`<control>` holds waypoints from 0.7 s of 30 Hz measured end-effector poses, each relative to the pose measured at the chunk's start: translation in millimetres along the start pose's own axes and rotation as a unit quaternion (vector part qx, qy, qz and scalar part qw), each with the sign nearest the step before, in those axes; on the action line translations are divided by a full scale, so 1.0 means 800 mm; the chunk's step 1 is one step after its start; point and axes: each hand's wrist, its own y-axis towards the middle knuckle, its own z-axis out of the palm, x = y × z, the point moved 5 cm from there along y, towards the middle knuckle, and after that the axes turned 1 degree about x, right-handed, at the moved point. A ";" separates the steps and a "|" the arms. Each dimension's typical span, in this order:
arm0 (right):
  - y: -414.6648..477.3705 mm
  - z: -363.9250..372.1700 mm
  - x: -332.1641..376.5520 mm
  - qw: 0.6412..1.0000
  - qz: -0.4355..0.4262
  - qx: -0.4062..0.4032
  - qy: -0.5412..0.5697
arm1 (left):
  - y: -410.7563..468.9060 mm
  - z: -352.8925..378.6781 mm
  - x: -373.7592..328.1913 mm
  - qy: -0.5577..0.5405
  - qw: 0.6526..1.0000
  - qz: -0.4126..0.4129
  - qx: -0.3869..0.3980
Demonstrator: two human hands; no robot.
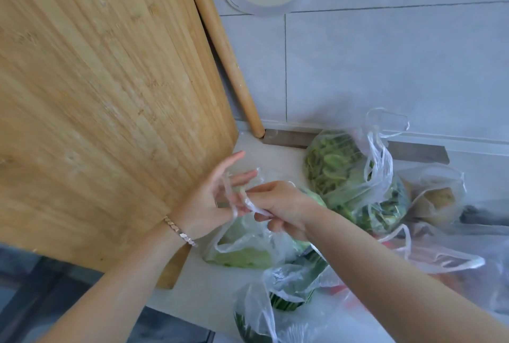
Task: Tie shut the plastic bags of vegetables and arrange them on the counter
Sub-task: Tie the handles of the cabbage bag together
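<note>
A clear plastic bag with a pale green cabbage (242,253) lies on the white counter (203,290) below my hands. My left hand (217,199), a bracelet on its wrist, has one twisted bag handle looped over its spread fingers. My right hand (281,210) pinches the other handle, and the two strands cross between the hands. Behind them stands a tied bag of green leafy vegetables (347,174). A bag of dark green vegetables (278,304) lies nearer, its handles loose.
A large bamboo cutting board (104,100) leans at the left, with a wooden rolling pin (223,47) against the tiled wall. Further clear bags lie at the right, one with brownish produce (438,196) and one with something red (451,282). The counter's front edge runs at the lower left.
</note>
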 end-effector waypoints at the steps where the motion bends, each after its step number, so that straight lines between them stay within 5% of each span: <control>1: 0.006 0.003 0.001 1.000 0.001 -0.006 -0.005 | 0.002 0.001 0.005 -0.017 1.000 -0.008 -0.003; 6: 0.028 0.011 -0.002 0.999 -0.003 0.013 -0.045 | 0.009 0.000 0.014 0.026 0.999 -0.010 -0.025; 11: 0.046 -0.020 -0.037 0.994 0.060 -0.082 -0.033 | 0.006 -0.024 0.046 -0.045 0.991 -0.049 -0.113; 15: 0.045 -0.045 -0.084 0.957 0.073 -0.163 0.228 | -0.015 -0.046 0.088 -0.233 0.949 -0.119 -0.175; 18: 0.047 -0.040 -0.129 0.889 0.106 -0.128 0.427 | -0.025 -0.033 0.105 -0.012 0.982 -0.176 -0.068; 21: 0.059 -0.039 -0.133 0.860 0.088 -0.088 0.495 | -0.021 -0.025 0.094 0.295 0.949 -0.114 -0.001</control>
